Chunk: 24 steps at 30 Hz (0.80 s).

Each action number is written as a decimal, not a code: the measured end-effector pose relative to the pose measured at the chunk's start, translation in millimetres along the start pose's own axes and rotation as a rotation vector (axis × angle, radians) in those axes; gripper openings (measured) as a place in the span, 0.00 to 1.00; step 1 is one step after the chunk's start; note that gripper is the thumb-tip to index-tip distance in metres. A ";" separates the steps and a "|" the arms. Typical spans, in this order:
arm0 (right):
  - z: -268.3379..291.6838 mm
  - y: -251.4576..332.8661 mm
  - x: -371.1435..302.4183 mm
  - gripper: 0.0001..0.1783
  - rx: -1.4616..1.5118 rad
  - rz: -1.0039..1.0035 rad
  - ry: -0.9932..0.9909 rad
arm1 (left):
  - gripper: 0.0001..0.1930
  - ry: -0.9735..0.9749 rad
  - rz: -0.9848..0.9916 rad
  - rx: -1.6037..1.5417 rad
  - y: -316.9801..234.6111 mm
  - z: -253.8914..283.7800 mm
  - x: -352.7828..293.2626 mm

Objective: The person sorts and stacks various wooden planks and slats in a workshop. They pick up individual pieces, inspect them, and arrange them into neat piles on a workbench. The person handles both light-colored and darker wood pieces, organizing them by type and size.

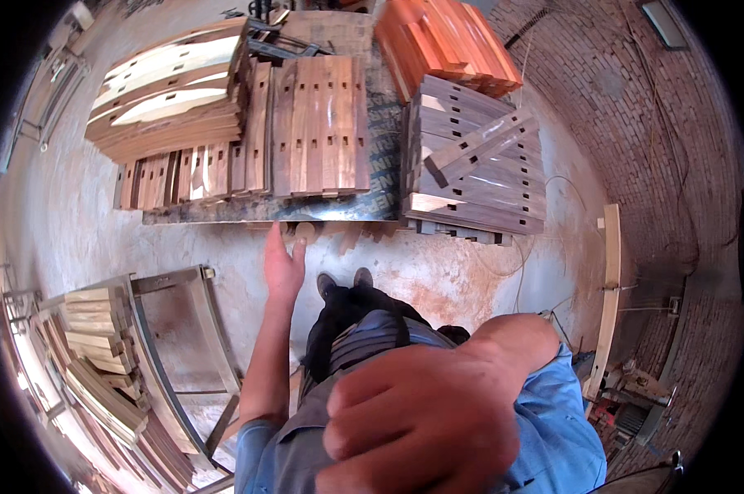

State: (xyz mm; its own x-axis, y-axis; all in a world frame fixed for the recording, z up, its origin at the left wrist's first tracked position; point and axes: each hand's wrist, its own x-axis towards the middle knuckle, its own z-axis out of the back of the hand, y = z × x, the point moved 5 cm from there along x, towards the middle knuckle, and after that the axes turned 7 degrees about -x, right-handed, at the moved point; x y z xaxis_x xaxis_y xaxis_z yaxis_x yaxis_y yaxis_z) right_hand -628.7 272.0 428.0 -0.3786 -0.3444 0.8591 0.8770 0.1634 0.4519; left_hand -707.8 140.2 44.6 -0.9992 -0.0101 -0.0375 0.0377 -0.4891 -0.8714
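Note:
My left hand [283, 262] reaches forward to the near edge of the worktable [265, 211], index finger stretched out and thumb apart. It looks open, and I see nothing in it. Close in front of me, large in the view, is my right hand [417, 424], its fingers curled in. Whatever those fingers hold, if anything, is hidden. Beyond the left hand, brown slotted wooden boards [318, 123] lie side by side on the table. A taller stack of slotted boards [174, 90] rests on top of them at the left.
Greyish slotted boards [479, 177] are piled at the right, with a loose wooden bar [479, 146] lying slantwise on top. Behind is a stack of orange-red boards [450, 49]. A metal rack [162, 370] stands at lower left beside stacked timber [100, 337]. A brick wall [635, 123] runs along the right.

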 end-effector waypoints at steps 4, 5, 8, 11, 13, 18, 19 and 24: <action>12.9 -13.1 -1.5 0.07 0.089 -0.242 0.203 | 0.34 0.034 0.121 -0.292 -1.4 4.7 22.9; 10.1 -21.4 -18.6 0.06 0.043 -0.314 0.162 | 0.34 -0.005 0.095 -0.307 0.6 3.9 30.5; 18.9 -47.4 -60.2 0.06 -0.238 -0.540 0.211 | 0.34 -0.073 0.017 -0.333 3.5 -0.2 57.1; 25.9 -57.7 -133.2 0.10 -0.304 -0.896 0.142 | 0.33 -0.058 0.005 -0.364 -8.5 -7.7 73.8; 29.5 -53.7 -176.8 0.13 -0.319 -1.093 0.067 | 0.32 -0.042 0.050 -0.417 9.0 -16.3 84.1; 38.8 -39.8 -241.2 0.14 -0.273 -1.397 -0.115 | 0.27 -0.012 0.086 -0.628 2.5 -21.8 83.9; 40.9 -38.7 -248.0 0.14 -0.261 -1.435 -0.141 | 0.27 -0.014 0.072 -0.676 8.6 -24.0 84.8; 49.8 -45.4 -262.5 0.16 -0.207 -1.482 -0.158 | 0.31 0.033 0.118 -0.301 21.7 -20.6 87.1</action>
State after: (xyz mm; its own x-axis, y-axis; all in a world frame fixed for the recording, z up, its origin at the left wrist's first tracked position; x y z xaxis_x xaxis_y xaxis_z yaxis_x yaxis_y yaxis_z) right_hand -583.9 401.1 193.9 -0.9502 0.0267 -0.3105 -0.2981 -0.3687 0.8805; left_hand -793.8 146.7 12.4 -0.9872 -0.0204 -0.1584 0.1592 -0.2060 -0.9655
